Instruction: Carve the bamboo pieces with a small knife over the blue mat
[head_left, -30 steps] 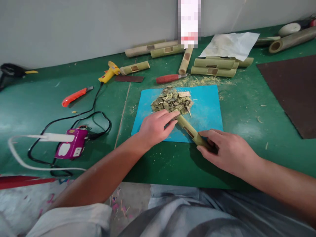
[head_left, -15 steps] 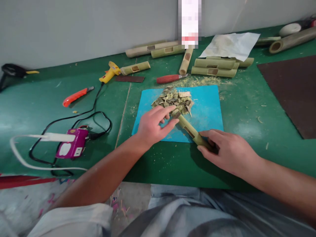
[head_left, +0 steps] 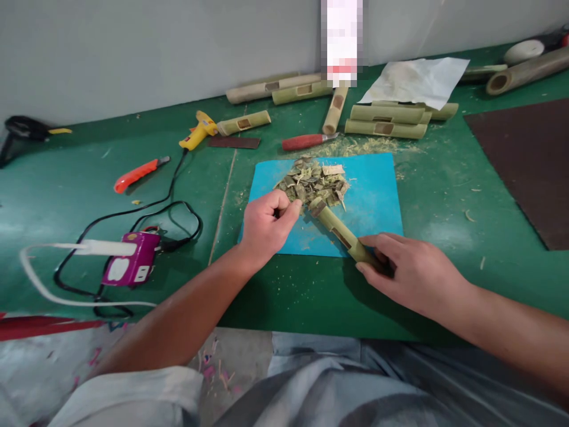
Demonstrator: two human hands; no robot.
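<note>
My right hand (head_left: 411,273) is closed round the near end of a bamboo tube (head_left: 344,234) with a rectangular slot cut in its side. The tube slants across a blue sheet (head_left: 377,190), its far end by a heap of bamboo chips (head_left: 315,184). To the left of that end, apart from the tube, my left hand (head_left: 269,225) hovers over the sheet with curled fingers, thumb against the index side. Whatever may be inside those fingers is hidden.
Behind the sheet lie a red-handled knife (head_left: 303,142) and several slotted bamboo tubes (head_left: 386,129). Leftward are a yellow glue gun (head_left: 195,133), an orange utility knife (head_left: 137,175) and a purple power adapter (head_left: 131,258) with cords. A dark brown board (head_left: 524,166) lies right.
My left hand has drawn back leftward from the tube's far end, and its outstretched fingers have curled in. My right hand keeps its hold on the bamboo tube, nearly unmoved.
</note>
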